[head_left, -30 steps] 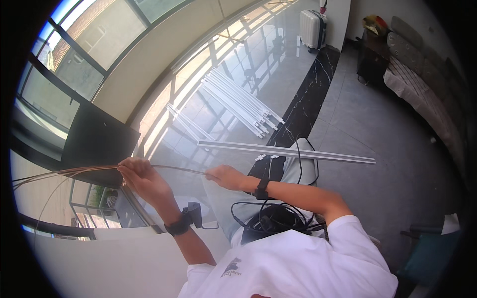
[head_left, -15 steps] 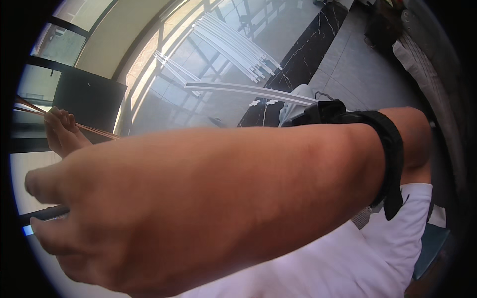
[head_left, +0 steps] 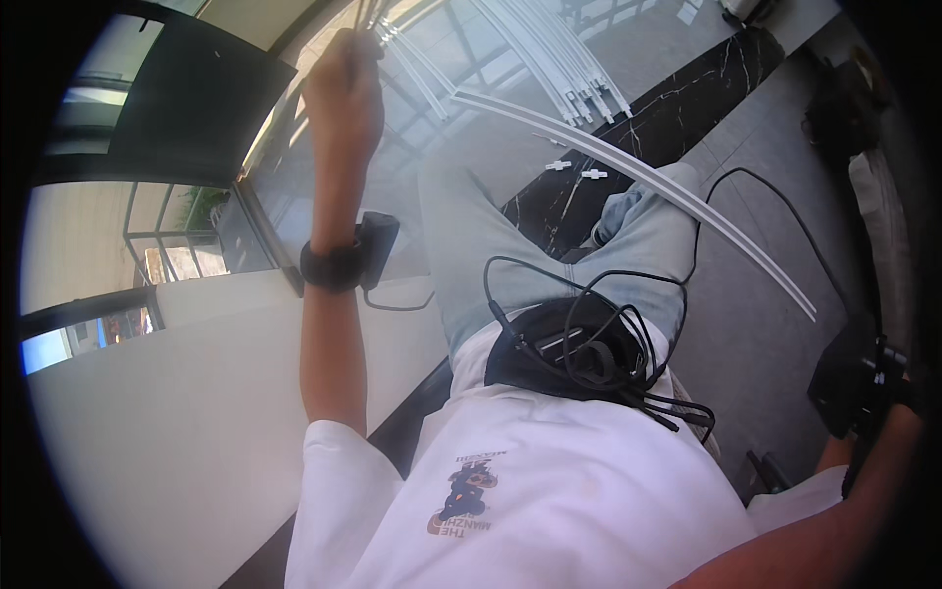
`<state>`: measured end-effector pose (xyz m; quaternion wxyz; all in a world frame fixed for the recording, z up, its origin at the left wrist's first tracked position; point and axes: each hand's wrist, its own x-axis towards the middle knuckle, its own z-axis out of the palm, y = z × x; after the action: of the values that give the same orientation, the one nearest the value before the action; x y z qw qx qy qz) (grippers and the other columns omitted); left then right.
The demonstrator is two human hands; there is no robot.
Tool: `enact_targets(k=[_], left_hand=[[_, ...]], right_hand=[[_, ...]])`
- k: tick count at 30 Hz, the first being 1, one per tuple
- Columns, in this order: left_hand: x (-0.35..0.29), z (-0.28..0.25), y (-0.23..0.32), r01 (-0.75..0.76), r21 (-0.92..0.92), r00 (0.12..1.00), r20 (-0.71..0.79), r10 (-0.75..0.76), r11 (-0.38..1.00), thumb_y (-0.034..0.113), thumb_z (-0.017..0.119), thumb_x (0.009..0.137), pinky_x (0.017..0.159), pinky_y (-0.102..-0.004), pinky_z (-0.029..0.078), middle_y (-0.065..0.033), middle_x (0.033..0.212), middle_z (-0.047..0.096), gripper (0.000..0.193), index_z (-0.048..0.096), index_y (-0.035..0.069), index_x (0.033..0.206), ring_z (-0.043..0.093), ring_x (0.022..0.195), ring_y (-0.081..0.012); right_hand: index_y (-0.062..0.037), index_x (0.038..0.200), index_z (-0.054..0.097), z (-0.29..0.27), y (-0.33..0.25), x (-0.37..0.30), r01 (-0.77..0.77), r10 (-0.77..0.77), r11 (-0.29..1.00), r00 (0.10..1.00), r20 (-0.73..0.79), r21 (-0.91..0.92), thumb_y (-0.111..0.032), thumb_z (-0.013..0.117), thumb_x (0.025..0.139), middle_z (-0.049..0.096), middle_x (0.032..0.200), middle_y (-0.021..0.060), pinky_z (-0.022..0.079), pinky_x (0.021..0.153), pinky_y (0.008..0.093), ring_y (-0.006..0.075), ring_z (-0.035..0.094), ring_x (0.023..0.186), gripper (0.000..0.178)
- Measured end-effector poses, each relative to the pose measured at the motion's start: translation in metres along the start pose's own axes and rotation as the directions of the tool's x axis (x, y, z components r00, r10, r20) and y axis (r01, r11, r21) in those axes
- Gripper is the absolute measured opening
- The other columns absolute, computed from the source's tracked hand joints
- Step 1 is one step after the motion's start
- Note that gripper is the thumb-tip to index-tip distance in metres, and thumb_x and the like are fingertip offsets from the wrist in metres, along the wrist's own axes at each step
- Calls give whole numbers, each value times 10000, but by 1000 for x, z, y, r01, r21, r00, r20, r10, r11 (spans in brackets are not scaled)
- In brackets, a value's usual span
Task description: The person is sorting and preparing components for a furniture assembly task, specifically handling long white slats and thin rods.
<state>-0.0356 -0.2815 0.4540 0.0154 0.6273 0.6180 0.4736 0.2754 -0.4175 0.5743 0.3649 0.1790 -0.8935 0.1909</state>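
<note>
Left hand and right arm: since the earlier frame I see the left hand point(head_left: 345, 88) has gone from the left edge to the upper part of the view, and the right arm point(head_left: 814, 545), which filled the foreground, has swung to the lower right corner.
Left hand grip: fingers closed around thin strands point(head_left: 367, 14).
Right hand: its fingers are out of the picture, so I cannot tell whether they hold anything.
Thin strands: above the left fist, running off the top edge; I can't see their far ends.
Handling: I judge them light and springy, prone to whip or splay; slipperiness I can't read.
Hold: I'd pinch them together near the fist, then support them further along so the loose length doesn't swing.
White strips point(head_left: 545, 49): lying side by side on the floor, beyond the knees.
Long white rail point(head_left: 628, 162): crossing over the right knee, its far end near the strips.
Black cable point(head_left: 633, 277): looped over the lap, beside the black pouch point(head_left: 510, 358).
</note>
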Motion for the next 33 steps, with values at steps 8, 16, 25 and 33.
enact_targets(k=[8,16,25,33], left_hand=[[-22,34,-3,15,-19,1000,25,-14,1000,176,458,1009,637,-549,393,-315,768,572,249,526,-42,910,544,786,-518],[-25,33,-4,30,-82,999,17,-29,996,285,442,1049,542,-361,386,-130,600,466,328,491,1,893,419,528,-236],[-11,37,-4,214,-418,976,125,-178,883,249,425,1066,579,-256,318,21,694,380,293,472,33,873,340,638,-73],[-50,7,-14,240,-551,968,71,-241,799,253,474,1053,559,-239,269,47,715,361,260,483,65,873,310,641,-58]], right_hand=[[-51,971,693,-29,-23,-16,56,-82,955,994,77,292,-104,641,909,658,961,47,515,957,337,218,648,978,98],[-25,1027,655,-32,12,-52,-417,422,906,884,-202,67,-196,539,991,699,985,115,553,754,272,197,679,791,210],[57,1277,473,90,140,-395,-902,942,-43,107,-319,-429,-156,679,841,479,1341,198,390,1033,432,402,427,1257,527],[27,1052,497,88,163,-340,-961,793,26,188,-580,-276,7,596,837,549,1046,210,448,869,469,420,545,999,238]])
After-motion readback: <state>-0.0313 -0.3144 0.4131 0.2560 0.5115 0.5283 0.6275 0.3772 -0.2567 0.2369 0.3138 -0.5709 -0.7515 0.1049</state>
